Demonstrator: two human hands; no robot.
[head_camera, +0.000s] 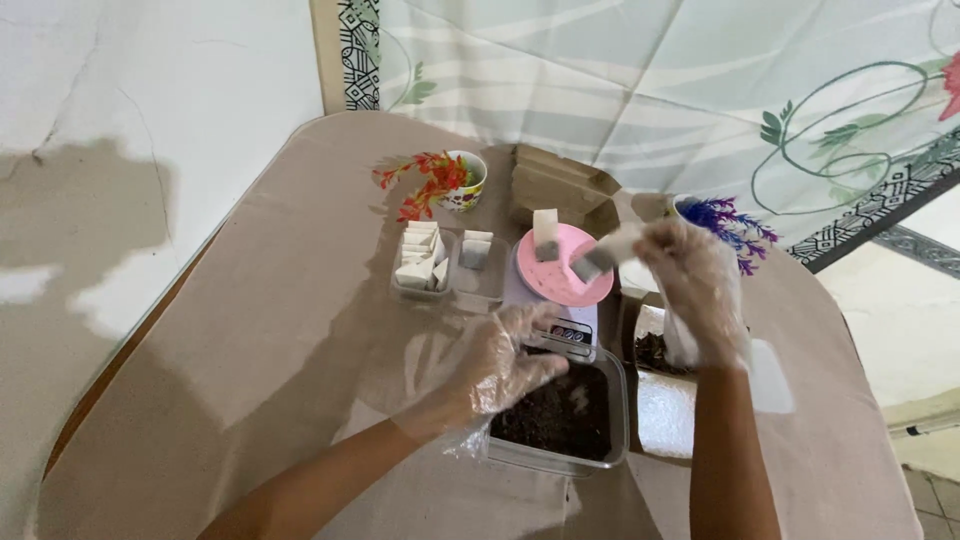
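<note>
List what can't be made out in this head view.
- Scale display: hidden by the left hand.
- Small packet in the right hand: motion-blurred, contents unclear.
- Tray of dark bits: mostly covered by the right hand.
- Cardboard box: inside not visible.

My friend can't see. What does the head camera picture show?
Two gloved hands work at a table: the right hand holds a small filled bag above a pink scale, and the left hand reaches into a clear tub of dark soil. A tray of white bags sits nearby.
</note>
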